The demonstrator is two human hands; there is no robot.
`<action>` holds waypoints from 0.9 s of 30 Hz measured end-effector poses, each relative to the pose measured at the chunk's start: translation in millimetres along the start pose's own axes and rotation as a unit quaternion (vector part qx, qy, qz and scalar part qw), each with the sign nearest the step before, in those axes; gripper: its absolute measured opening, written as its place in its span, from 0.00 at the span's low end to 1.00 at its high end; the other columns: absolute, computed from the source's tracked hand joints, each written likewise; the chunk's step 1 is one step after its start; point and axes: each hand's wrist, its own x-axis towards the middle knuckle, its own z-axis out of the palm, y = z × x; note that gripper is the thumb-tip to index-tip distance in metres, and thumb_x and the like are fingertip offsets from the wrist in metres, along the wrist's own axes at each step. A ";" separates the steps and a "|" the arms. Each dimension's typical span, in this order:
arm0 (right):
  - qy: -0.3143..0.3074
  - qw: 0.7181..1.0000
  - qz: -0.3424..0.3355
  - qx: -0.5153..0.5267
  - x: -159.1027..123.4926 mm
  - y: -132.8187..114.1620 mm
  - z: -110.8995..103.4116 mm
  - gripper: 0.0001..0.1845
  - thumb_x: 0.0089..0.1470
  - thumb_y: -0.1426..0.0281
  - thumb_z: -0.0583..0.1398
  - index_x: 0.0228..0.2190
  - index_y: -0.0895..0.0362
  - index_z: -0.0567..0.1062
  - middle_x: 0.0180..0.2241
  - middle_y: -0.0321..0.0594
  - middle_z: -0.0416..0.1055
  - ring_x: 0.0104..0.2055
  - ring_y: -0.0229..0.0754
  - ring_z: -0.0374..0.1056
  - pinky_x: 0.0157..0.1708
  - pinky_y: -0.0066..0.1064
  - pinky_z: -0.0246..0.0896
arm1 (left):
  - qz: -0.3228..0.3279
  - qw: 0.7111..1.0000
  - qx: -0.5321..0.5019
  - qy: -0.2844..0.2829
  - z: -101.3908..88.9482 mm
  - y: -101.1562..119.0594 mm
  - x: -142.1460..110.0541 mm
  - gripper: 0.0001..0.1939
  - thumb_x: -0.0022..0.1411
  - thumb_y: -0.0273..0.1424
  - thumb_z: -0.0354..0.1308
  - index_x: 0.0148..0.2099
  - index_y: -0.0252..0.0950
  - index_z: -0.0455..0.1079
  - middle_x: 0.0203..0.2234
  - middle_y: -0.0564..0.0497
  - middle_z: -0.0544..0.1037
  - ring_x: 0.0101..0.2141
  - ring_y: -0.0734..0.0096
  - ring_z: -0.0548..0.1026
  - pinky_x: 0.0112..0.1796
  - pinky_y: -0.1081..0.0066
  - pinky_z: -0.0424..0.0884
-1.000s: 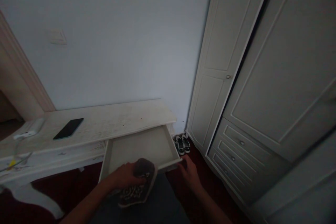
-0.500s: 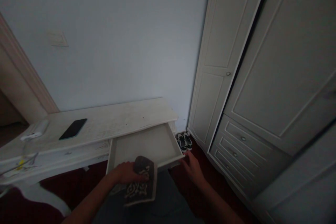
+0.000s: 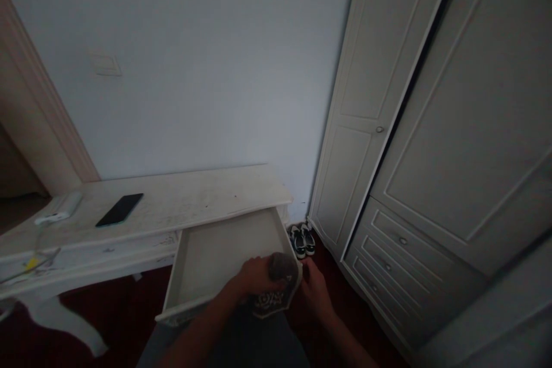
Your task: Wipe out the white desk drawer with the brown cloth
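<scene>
My left hand [image 3: 259, 276] is closed around a folded dark brown cloth [image 3: 276, 300] with a pale pattern and light edging. It holds the cloth over the front edge of a pulled-out white drawer [image 3: 224, 244], near the right front corner. At that corner my right hand [image 3: 317, 290] has its fingers curled against the outside of the drawer. Part of the drawer front is hidden behind my left arm and the cloth.
The drawer belongs to a worn white desk [image 3: 215, 187]. On its top lie a dark tablet [image 3: 119, 210] and a white device [image 3: 60, 207] with a cable. Black-and-white shoes [image 3: 302, 240] stand on the red floor, beside a tall white wardrobe [image 3: 366, 98].
My left hand has carried the cloth rightward along the drawer front to the right corner. My right hand stays at that corner. The view has shifted slightly.
</scene>
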 end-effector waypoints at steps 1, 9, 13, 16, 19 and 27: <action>-0.004 1.000 0.005 -0.003 -1.2 0.4 0.1 0.11 0.59 0.60 0.62 0.40 0.53 0.77 0.38 0.43 0.80 0.39 0.51 0.75 0.40 0.37 0.69 | 0.010 1.000 -0.002 0.012 2.5 0.4 -4.8 0.41 0.55 0.60 0.65 0.66 0.49 0.72 0.57 0.45 0.84 0.57 0.44 0.81 0.54 0.58 0.75; -0.025 0.998 0.030 -0.056 -20.4 -3.8 1.2 0.10 0.61 0.59 0.61 0.36 0.53 0.75 0.35 0.43 0.78 0.37 0.50 0.74 0.39 0.36 0.67 | 0.099 0.993 -0.007 0.069 27.0 -28.6 -54.2 0.37 0.53 0.39 0.67 0.67 0.50 0.71 0.63 0.46 0.79 0.61 0.44 0.76 0.62 0.54 0.68; -0.026 0.997 0.039 -0.059 -20.8 -6.8 2.2 0.15 0.63 0.54 0.61 0.37 0.53 0.77 0.37 0.45 0.79 0.39 0.53 0.75 0.42 0.38 0.68 | 0.065 0.995 -0.002 0.077 15.5 -59.2 -91.5 0.38 0.52 0.37 0.66 0.67 0.51 0.71 0.67 0.50 0.76 0.64 0.45 0.74 0.66 0.56 0.65; -0.014 0.998 0.035 -0.055 -19.5 -5.9 3.8 0.17 0.63 0.52 0.61 0.37 0.53 0.77 0.37 0.45 0.79 0.39 0.54 0.75 0.42 0.38 0.68 | -0.041 0.991 -0.035 0.119 -6.2 -94.8 -133.1 0.36 0.56 0.44 0.64 0.67 0.51 0.70 0.61 0.50 0.82 0.59 0.46 0.79 0.60 0.58 0.73; -0.008 0.998 0.033 -0.047 -19.5 -4.9 5.7 0.18 0.63 0.51 0.62 0.38 0.53 0.77 0.37 0.45 0.79 0.39 0.53 0.74 0.42 0.39 0.69 | -0.162 0.952 -0.133 0.222 -35.5 -136.2 -181.5 0.36 0.64 0.48 0.55 0.72 0.49 0.60 0.52 0.51 0.87 0.50 0.50 0.85 0.50 0.61 0.79; -0.008 0.999 0.045 -0.027 -17.9 -9.0 6.0 0.18 0.61 0.51 0.63 0.37 0.54 0.76 0.36 0.44 0.78 0.38 0.52 0.73 0.41 0.38 0.69 | -0.139 0.904 0.127 0.384 -66.5 -148.9 -199.4 0.42 0.59 0.41 0.58 0.75 0.48 0.55 0.73 0.49 0.68 0.71 0.39 0.64 0.70 0.45 0.60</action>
